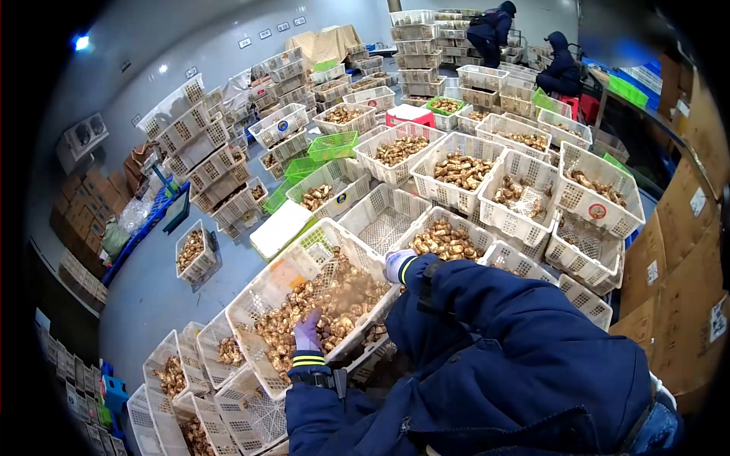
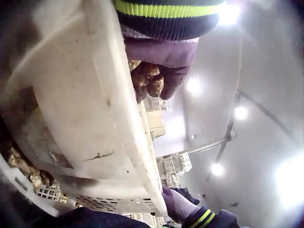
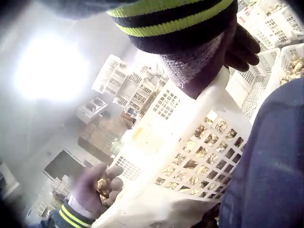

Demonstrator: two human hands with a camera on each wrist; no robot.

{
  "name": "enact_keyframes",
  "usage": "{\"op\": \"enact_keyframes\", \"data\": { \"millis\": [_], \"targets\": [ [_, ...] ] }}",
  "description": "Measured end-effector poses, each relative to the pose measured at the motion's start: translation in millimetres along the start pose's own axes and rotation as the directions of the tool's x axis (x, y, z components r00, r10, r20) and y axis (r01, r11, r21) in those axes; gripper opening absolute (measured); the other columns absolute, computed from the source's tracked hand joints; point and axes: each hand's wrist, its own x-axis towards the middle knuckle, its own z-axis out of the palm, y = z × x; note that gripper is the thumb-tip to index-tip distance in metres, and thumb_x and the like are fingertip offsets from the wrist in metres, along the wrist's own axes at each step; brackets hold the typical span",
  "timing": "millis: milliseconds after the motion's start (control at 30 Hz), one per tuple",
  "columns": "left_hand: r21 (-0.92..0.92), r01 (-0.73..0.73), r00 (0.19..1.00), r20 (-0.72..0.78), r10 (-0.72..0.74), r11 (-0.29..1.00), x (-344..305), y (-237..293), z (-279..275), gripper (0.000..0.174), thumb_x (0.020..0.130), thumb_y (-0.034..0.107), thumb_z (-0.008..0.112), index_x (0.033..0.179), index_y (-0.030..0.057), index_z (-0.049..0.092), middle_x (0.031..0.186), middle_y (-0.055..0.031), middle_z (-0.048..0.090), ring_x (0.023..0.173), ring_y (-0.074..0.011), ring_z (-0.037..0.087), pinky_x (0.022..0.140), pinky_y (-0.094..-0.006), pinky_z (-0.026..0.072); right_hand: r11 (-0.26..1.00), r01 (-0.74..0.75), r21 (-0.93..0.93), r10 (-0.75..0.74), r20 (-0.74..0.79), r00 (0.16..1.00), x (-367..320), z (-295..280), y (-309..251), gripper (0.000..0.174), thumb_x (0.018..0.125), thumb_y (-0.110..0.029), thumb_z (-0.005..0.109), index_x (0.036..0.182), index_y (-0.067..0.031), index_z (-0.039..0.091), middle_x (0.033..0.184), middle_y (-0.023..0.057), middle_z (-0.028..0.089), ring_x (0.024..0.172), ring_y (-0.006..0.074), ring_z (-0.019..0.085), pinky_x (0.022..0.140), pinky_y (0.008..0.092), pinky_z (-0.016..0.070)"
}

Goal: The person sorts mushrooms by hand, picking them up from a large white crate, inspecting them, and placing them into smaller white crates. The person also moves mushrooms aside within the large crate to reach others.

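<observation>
A large white plastic crate, heaped with small brown knobbly tubers, slants across the head view in front of me. My left hand, in a purple glove, is at the crate's near side. Its fingers curl around a couple of tubers, seen in the left wrist view. My gloved right hand grips the crate's far right corner, thumb at the rim and fingers past the outside, as the right wrist view shows. Through the crate's lattice wall more tubers show.
Crates with tubers crowd the right, beside an emptier white crate. More crates stand below on the left. A white lid-like block lies beyond. Cardboard boxes line the right side. Two people work at the back.
</observation>
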Motion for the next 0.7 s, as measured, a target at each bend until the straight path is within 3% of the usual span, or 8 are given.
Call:
{"op": "enact_keyframes", "data": {
  "millis": [133, 433, 533, 700],
  "targets": [
    [-0.004, 0.001, 1.000, -0.020, -0.001, 1.000, -1.1, 0.3, 0.9, 0.037, 0.077, 0.026, 0.077, 0.102, 0.0021, 0.062, 0.073, -0.0064, 0.061, 0.048, -0.0190, 0.058, 0.039, -0.0276, 0.0417, 0.994, -0.068, 0.084, 0.070, -0.026, 0.997, -6.3, -5.3, -2.9, 0.030, 0.086, -0.017, 0.056, 0.111, -0.0048, 0.070, 0.114, 0.0151, 0.068, 0.105, 0.0348, 0.066, 0.083, 0.0493, 0.0517],
    [0.016, 0.034, 0.997, -0.066, -0.033, 0.999, 2.1, -1.9, -0.8, 0.035, 0.076, 0.025, 0.079, 0.097, 0.0036, 0.059, 0.072, -0.0067, 0.062, 0.048, -0.0191, 0.058, 0.038, -0.0277, 0.0431, 1.000, -0.008, 0.005, 0.008, 0.008, 1.000, 9.5, 7.5, 3.5, 0.032, 0.086, -0.018, 0.058, 0.114, -0.0067, 0.069, 0.114, 0.0149, 0.068, 0.102, 0.0346, 0.067, 0.082, 0.0506, 0.0523],
    [0.005, 0.061, 0.996, -0.066, -0.061, 0.998, 6.0, -3.7, -3.1, 0.039, 0.076, 0.025, 0.079, 0.100, 0.0034, 0.058, 0.072, -0.0066, 0.062, 0.049, -0.0190, 0.059, 0.038, -0.0274, 0.0429, 0.996, -0.052, 0.066, 0.052, 0.001, 0.999, 10.1, 8.4, 3.1, 0.033, 0.085, -0.018, 0.059, 0.114, -0.0074, 0.069, 0.113, 0.0142, 0.068, 0.102, 0.0350, 0.067, 0.081, 0.0515, 0.0525],
    [-0.005, 0.054, 0.998, -0.012, -0.054, 0.999, 8.7, -6.2, -6.1, 0.041, 0.076, 0.026, 0.078, 0.104, 0.0040, 0.057, 0.070, -0.0061, 0.061, 0.049, -0.0188, 0.058, 0.040, -0.0269, 0.0411, 0.995, -0.048, 0.089, 0.053, -0.048, 0.997, 2.3, 2.4, 1.2, 0.033, 0.085, -0.018, 0.058, 0.111, -0.0032, 0.069, 0.111, 0.0163, 0.068, 0.104, 0.0329, 0.067, 0.082, 0.0467, 0.0527]
  ]
}}
